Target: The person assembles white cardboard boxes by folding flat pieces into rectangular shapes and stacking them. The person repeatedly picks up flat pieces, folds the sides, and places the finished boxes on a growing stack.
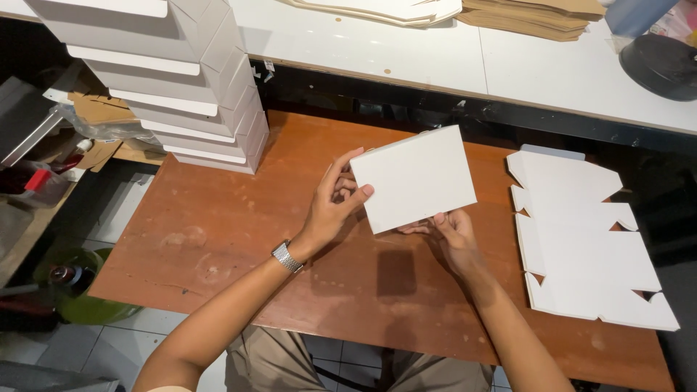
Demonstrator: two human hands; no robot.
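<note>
A white folded cardboard box [414, 178] is held above the brown wooden table [239, 225], its flat face toward me. My left hand [335, 203] grips its left edge, thumb on the front face and fingers curled behind; a metal watch sits on that wrist. My right hand [450, 236] holds the lower right edge from beneath, thumb tip on the face. On the table to the right lies a pile of flat white die-cut box blanks [581, 239].
A tall stack of folded white boxes [181, 80] stands at the table's back left corner. A white counter [435, 58] behind carries flat cardboard sheets [530, 16] and a dark round object [664, 65]. Clutter and a green object [87, 305] lie on the floor left.
</note>
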